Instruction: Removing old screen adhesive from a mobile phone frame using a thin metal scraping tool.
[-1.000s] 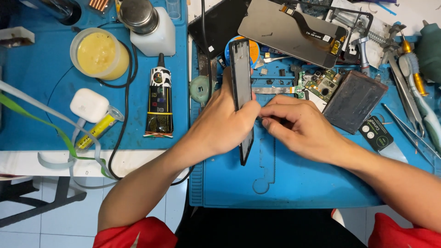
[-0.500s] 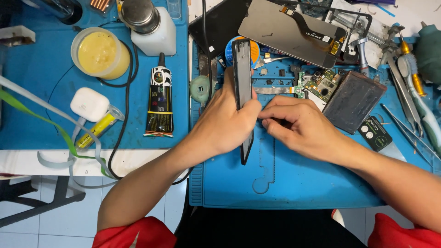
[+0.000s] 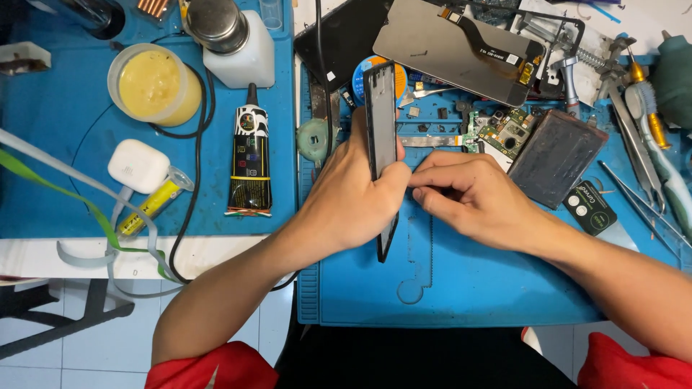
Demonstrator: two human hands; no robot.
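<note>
Fingers of the left hand wrap a phone frame, held on edge above the blue mat. Right hand touches the frame's right side, fingertips pressed together. Glue tube lies left of the frame, battery right.

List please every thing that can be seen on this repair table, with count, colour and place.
phone frame: 1, black, held on edge at centre
blue mat: 1, blue, under the hands
glue tube: 1, black, left of centre
jar: 1, clear with yellow content, upper left
dispenser bottle: 1, white with metal top, top
small case: 1, white, left
screen panel: 1, grey, top
circuit board: 1, green, right of centre
battery: 1, dark, right
tweezers and tools: several, metal, far right
left hand: grips the phone frame
right hand: fingertips at the frame's edge
</note>
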